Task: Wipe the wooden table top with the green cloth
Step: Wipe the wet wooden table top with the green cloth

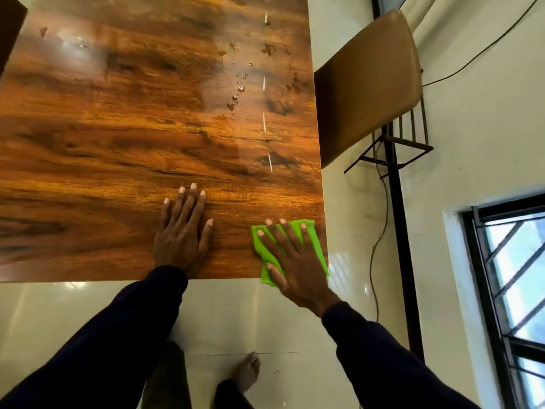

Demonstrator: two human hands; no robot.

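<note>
Green cloth [315, 236] lies flat on the desk [118, 143] at its near right corner, a bit of it hanging over the near edge. The right grip [295, 267] presses on it with fingers spread straight, clasping nothing. The left grip [182, 234] rests flat and open on bare wood by the near edge. Water drops [239, 87] dot the far right side.

A glossy wood-grain table top [118, 143] carries a green cloth [293, 228] at its near right corner, pressed flat under the spread right hand [295, 261], with the cloth's near edge overhanging the front edge. The left hand [182, 234] lies flat just left of that press, and water droplets [239, 87] are scattered well beyond it.
</note>
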